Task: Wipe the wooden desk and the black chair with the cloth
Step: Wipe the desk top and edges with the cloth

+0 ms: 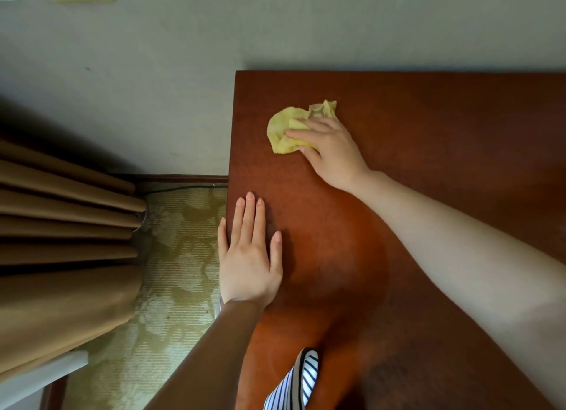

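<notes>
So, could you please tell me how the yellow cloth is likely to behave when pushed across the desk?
The yellow cloth, held by the right hand, is crumpled in soft folds, so it is probably floppy and light. On the smooth wooden desk it should slide easily, though its loose edges may bunch or trail.

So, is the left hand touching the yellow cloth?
Apart. The head view shows the left hand flat on the wooden desk, with bare wood between it and the yellow cloth, which the right hand grips.

Two hands [248,265] [332,152], one cloth [280,130], seemingly one desk [444,118].
</notes>
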A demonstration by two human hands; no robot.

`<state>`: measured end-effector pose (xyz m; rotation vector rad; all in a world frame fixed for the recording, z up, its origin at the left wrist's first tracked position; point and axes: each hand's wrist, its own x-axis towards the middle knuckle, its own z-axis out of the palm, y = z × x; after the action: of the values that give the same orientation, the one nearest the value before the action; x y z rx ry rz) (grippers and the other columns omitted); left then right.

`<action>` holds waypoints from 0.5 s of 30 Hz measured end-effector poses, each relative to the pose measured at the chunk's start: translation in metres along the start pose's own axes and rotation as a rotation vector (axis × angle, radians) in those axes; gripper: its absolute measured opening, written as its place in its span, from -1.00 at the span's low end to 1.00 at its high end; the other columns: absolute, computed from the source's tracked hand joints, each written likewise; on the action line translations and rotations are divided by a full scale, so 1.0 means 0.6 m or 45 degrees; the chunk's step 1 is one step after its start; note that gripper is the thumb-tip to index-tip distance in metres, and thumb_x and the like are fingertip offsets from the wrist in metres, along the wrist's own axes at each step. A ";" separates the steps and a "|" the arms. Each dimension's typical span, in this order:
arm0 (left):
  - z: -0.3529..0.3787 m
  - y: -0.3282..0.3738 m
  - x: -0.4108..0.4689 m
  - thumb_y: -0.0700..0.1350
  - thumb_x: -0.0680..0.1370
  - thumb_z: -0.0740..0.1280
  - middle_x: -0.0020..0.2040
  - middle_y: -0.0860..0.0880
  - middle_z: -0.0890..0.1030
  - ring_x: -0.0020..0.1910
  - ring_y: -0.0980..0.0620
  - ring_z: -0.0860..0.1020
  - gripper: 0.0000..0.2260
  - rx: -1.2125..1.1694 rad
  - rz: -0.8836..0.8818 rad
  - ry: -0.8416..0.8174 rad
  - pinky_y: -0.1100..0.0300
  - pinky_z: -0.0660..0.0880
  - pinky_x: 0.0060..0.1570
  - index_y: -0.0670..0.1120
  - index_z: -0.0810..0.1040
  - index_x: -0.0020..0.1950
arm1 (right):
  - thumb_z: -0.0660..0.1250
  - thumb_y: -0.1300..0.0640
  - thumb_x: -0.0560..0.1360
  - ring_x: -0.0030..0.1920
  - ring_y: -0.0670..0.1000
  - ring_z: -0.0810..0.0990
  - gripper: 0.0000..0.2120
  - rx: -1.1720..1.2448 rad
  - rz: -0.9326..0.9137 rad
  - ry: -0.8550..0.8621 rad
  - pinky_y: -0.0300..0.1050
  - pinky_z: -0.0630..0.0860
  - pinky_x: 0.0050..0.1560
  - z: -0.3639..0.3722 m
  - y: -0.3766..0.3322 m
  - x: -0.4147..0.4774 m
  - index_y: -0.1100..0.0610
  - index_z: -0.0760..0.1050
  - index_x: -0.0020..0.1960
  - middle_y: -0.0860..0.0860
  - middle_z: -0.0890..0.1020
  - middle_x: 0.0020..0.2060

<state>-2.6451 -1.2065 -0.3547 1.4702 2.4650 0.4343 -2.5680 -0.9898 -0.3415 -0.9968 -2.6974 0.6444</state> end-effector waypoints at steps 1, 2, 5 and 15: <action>0.000 -0.001 0.001 0.10 0.61 -0.10 0.54 0.02 0.06 0.54 0.11 -0.06 -0.47 -0.002 0.000 0.005 0.05 -0.13 0.50 -0.10 0.13 0.54 | 0.25 0.21 0.56 0.35 0.13 0.35 -0.66 0.011 -0.026 -0.017 -0.01 0.15 0.42 0.001 -0.006 -0.016 0.04 0.48 0.32 0.07 0.46 0.34; 0.000 -0.001 0.001 0.10 0.61 -0.10 0.54 0.02 0.07 0.53 0.12 -0.06 -0.47 0.000 0.003 0.012 0.05 -0.13 0.50 -0.10 0.13 0.54 | 0.26 0.21 0.55 0.34 0.13 0.36 -0.66 0.024 -0.043 -0.027 0.00 0.16 0.42 0.002 -0.012 -0.036 0.04 0.49 0.31 0.06 0.47 0.34; 0.000 -0.001 0.002 0.09 0.61 -0.11 0.55 0.00 0.10 0.53 0.12 -0.05 -0.47 0.002 0.013 0.029 0.06 -0.13 0.50 -0.11 0.15 0.54 | 0.31 0.23 0.52 0.30 0.12 0.41 -0.65 0.067 -0.082 -0.031 0.02 0.23 0.39 0.008 -0.031 -0.104 0.05 0.52 0.28 0.05 0.50 0.30; 0.003 -0.002 -0.001 0.07 0.60 -0.11 0.55 -0.03 0.13 0.53 0.10 -0.01 -0.46 -0.001 0.016 0.047 0.04 -0.10 0.50 -0.11 0.16 0.54 | 0.33 0.26 0.50 0.25 0.02 0.45 -0.66 0.141 -0.148 -0.089 0.00 0.33 0.33 0.007 -0.038 -0.319 0.04 0.56 0.24 -0.03 0.54 0.26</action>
<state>-2.6451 -1.2073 -0.3568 1.4911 2.4850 0.4693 -2.4379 -1.1322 -0.3404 -0.7984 -2.7210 0.8097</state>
